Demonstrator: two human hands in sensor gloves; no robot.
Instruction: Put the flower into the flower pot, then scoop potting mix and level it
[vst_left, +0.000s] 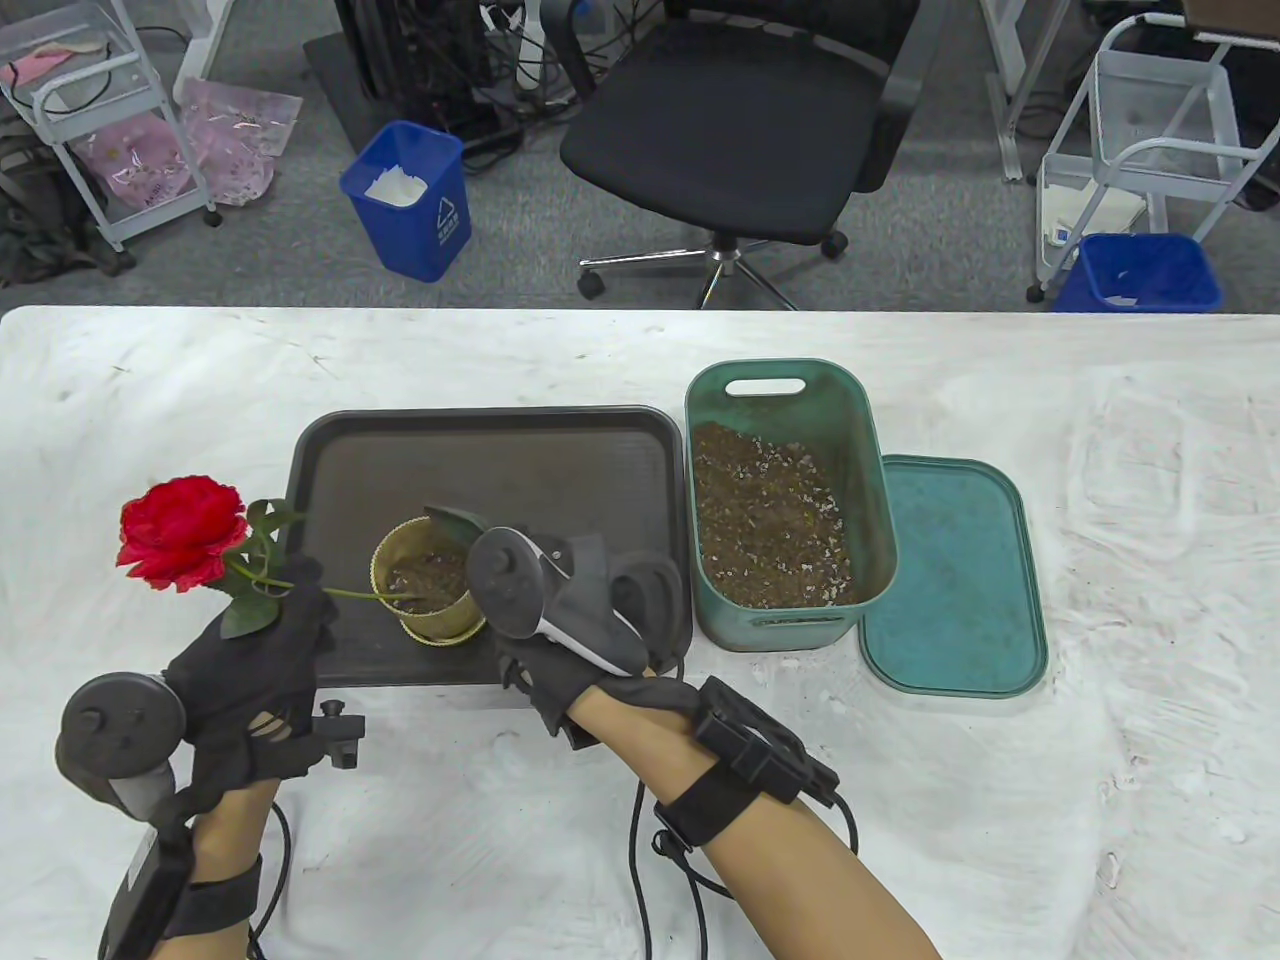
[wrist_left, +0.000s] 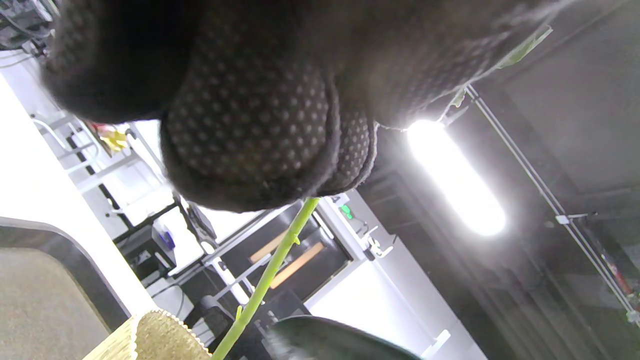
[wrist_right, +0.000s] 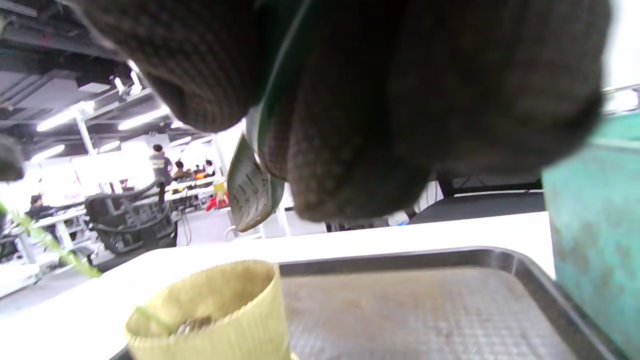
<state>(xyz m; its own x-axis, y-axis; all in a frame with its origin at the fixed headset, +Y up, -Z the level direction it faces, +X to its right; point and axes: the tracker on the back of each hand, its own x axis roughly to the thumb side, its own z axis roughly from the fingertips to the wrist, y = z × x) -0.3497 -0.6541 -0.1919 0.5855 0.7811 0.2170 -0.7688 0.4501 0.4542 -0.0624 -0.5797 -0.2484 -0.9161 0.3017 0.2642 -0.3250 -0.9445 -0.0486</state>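
Left hand (vst_left: 262, 660) first: fingers curled round the green stem, gripping the rose (vst_left: 183, 531) just below its leaves. The red bloom hangs out to the left over the tabletop (vst_left: 180, 380), and the stem slants right and down, its tip inside the pot (vst_left: 428, 583). The left wrist view confirms it: gloved fingers (wrist_left: 250, 135) clamped on the stem, which runs down past the pot's ribbed yellow rim.

Over to the right hand (vst_left: 560, 665), sitting just right of the pot with the tracker (vst_left: 545, 595) riding on its back. The right wrist view shows its fingers (wrist_right: 350, 125) wrapped round a thin handle, and the scoop (vst_left: 455, 522) pokes out above the pot's far rim, a dark green blade. So that hand is holding the scoop, held close to the pot.

The pot stands upright on the tray (vst_left: 480, 450), near its front edge, and there is already some dark mix lying inside it.

Just right of the tray is the green tub (vst_left: 785, 400), filled with brown potting mix flecked with pale bits. Its lid (vst_left: 950, 580) lies flat on the tabletop, touching the tub's right side.

Beyond the tabletop's far edge: a black office chair (vst_left: 740, 110), a blue bin (vst_left: 410, 200) to its left and another at far right.
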